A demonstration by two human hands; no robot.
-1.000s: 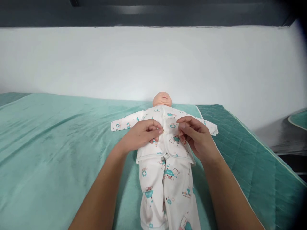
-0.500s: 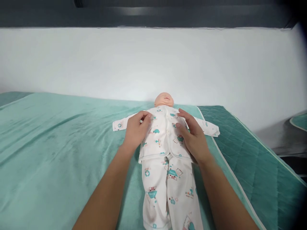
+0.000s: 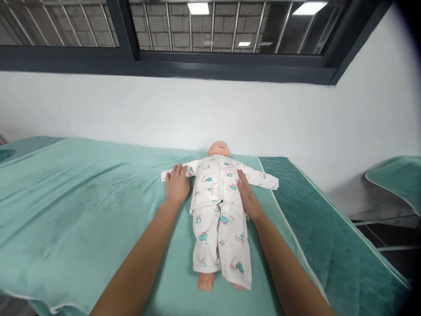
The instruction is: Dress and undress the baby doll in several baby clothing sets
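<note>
A baby doll point(image 3: 219, 148) lies on its back, head toward the wall and arms spread sideways. It wears a white printed long-sleeved top point(image 3: 210, 182) and matching trousers point(image 3: 232, 237), with its feet showing below the hems. My left hand point(image 3: 177, 182) rests with fingers apart at the doll's sleeve on the left, over part of the cloth. Along the right side of the top lies my right hand point(image 3: 249, 195), its fingers stretched out against the fabric. Nothing is held in either hand.
A light green cover point(image 3: 98, 210) lies under the doll, with a darker quilted green one point(image 3: 322, 228) to the right. Behind are a white wall point(image 3: 164, 112) and a dark-framed window point(image 3: 210, 70) with bars. Another green cloth point(image 3: 399, 177) is at the far right.
The view has tilted up and back, showing the window and the doll's feet. My left hand has moved from the chest out to the sleeve; my right hand has dropped to the doll's side.
</note>
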